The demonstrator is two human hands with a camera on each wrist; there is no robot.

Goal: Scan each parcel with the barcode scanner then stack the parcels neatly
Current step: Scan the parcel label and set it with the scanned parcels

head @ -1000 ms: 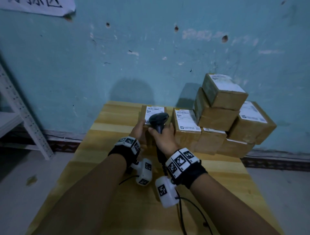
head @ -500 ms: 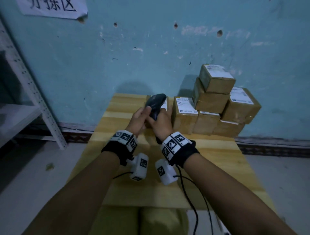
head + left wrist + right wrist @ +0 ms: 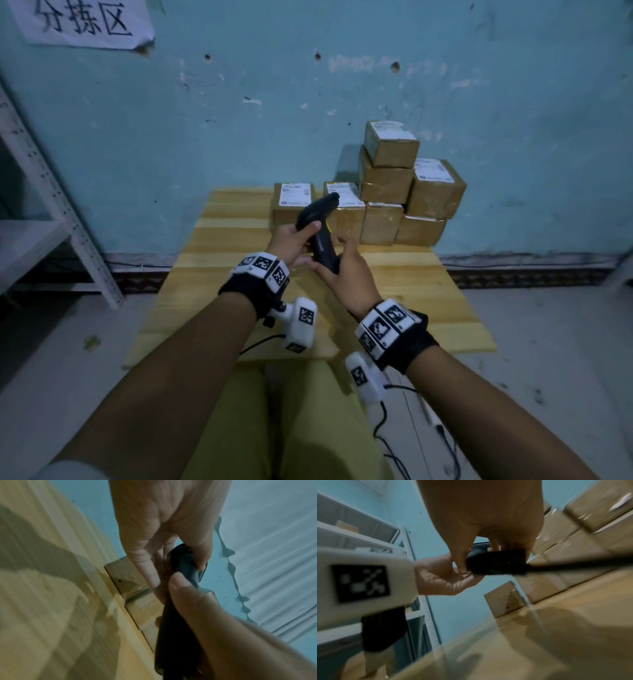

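Note:
The black barcode scanner (image 3: 317,222) is held above the wooden table (image 3: 226,240) by both hands. My left hand (image 3: 303,236) grips its head, thumb on top, as the left wrist view shows on the scanner (image 3: 186,563). My right hand (image 3: 337,260) grips the lower handle (image 3: 496,562), with the cable running off to the right. Behind the scanner stand two brown parcels with white labels, the left parcel (image 3: 293,202) and a second parcel (image 3: 344,205). To their right, several parcels form a stack (image 3: 388,178) against the wall.
The blue wall (image 3: 239,120) rises directly behind the table. A white metal shelf rack (image 3: 51,205) stands on the floor to the left. My lap in green trousers (image 3: 291,411) is under the table's near edge. The scanner cable (image 3: 380,421) hangs at lower right.
My left hand has left the left parcel and taken the scanner's head. Both hands have drawn the scanner back from the parcels toward me.

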